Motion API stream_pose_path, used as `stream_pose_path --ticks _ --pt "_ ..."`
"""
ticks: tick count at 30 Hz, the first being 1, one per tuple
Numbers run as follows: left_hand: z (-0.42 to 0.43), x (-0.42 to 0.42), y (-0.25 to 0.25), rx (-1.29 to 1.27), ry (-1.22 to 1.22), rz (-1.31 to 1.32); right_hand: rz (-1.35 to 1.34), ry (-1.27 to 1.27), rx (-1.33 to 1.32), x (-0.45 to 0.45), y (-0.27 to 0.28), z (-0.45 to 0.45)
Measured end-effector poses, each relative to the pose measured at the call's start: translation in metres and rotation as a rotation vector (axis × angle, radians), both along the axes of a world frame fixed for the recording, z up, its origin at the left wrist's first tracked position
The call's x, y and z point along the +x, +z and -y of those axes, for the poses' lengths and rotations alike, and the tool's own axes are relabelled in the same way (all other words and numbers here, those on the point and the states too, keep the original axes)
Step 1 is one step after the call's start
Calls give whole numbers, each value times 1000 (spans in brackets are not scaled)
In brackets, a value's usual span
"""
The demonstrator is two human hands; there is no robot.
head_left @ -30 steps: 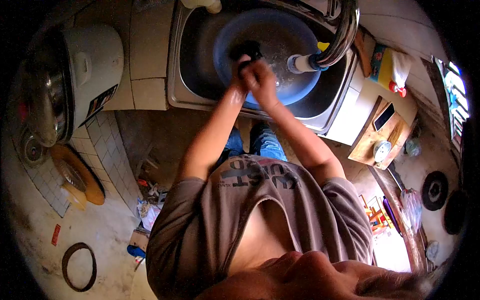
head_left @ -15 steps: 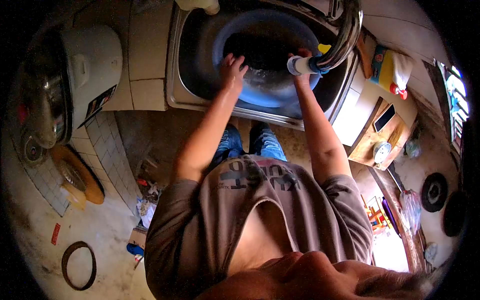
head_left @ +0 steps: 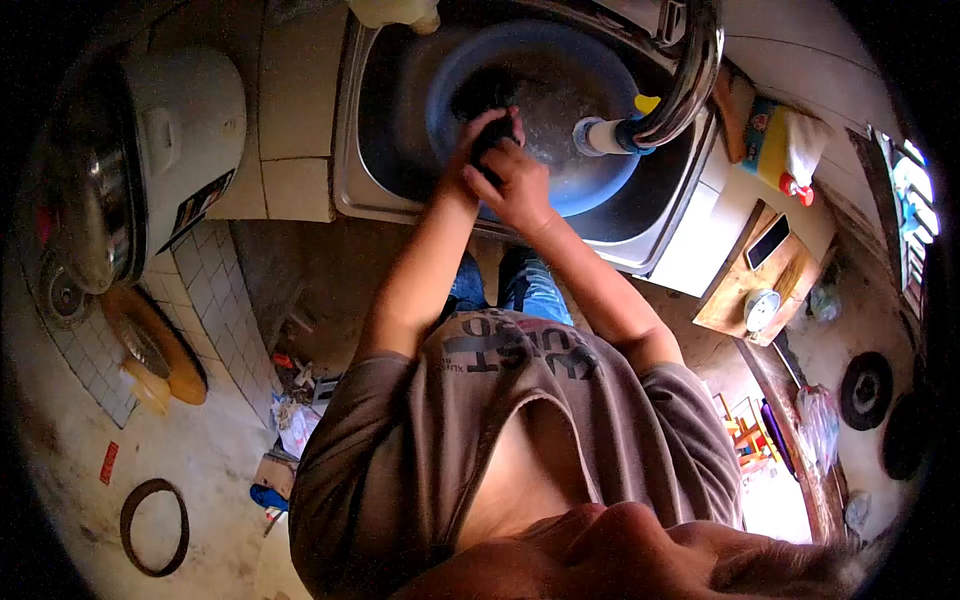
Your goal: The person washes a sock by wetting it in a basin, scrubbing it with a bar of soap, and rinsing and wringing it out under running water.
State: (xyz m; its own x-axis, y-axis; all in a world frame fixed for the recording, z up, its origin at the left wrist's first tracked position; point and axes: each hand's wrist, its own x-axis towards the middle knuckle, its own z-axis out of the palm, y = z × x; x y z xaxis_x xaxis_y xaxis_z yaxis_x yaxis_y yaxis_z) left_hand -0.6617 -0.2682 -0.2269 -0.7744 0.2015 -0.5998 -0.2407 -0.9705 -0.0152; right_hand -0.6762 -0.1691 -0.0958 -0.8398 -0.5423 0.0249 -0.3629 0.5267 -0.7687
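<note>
A blue basin (head_left: 592,198) with water in it sits in the metal sink. At the basin's near left side, my left hand (head_left: 474,150) is closed round a bunched black cloth (head_left: 492,138). My right hand (head_left: 517,187) closes on the near end of the same cloth, touching my left hand. More of the dark material lies beyond the fingers in the basin, its shape hard to make out. Over the right of the basin hangs the faucet's white and blue nozzle (head_left: 605,137), apart from both hands.
The curved metal faucet (head_left: 697,75) rises at the sink's right. Beyond it stand a yellow and blue bottle (head_left: 768,140) with a red cap and a wooden board (head_left: 735,290) carrying a phone (head_left: 769,241) and a small bowl (head_left: 761,309). A rice cooker (head_left: 190,140) stands left.
My right hand has come left from under the nozzle to meet my left hand. The black material, spread across the basin before, is now gathered at the left and gripped in both hands.
</note>
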Motion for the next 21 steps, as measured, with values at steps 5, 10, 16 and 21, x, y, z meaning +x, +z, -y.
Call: stream_pose_path --ticks 5,10,16,21 --pt "-31 -39 79 -563 33 442 80 -364 36 -69 -98 -14" --pt "-37 -26 35 -492 28 343 -96 -354 -17 -52 -77 -19" --pt "-8 -16 10 -421 37 82 -31 -175 -31 -15 -35 9" --pt "-19 -31 90 -906 -134 147 149 -128 473 -56 -124 -62"
